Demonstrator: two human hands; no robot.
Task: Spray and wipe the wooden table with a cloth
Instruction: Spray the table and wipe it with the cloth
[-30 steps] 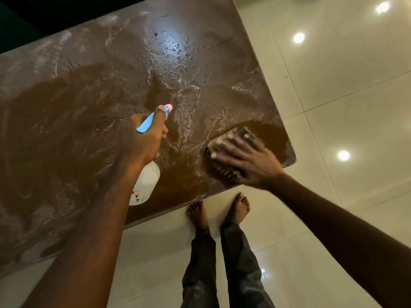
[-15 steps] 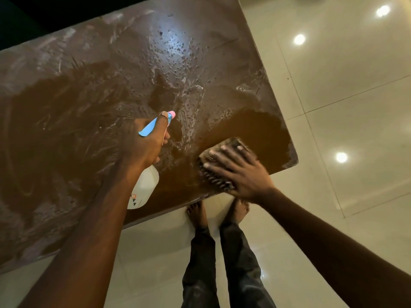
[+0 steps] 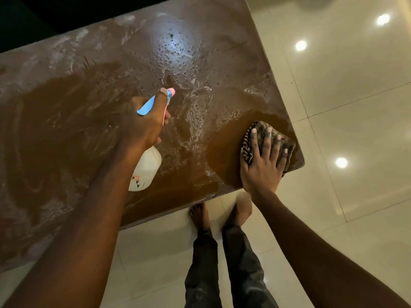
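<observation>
The left hand [image 3: 142, 127] grips the neck of the spray bottle [image 3: 145, 170], thumb laid along its blue-and-pink head, and holds it over the wooden bench [image 3: 66, 103]. The right hand [image 3: 262, 165], fingers straight and spread, presses the crumpled striped cloth [image 3: 290, 143] flat at the bench's near right corner, inside a dark wet patch. Droplets and pale smears cover the wood beyond, and bare feet [image 3: 200, 216] stand on the glossy tiled floor [image 3: 355, 107].
</observation>
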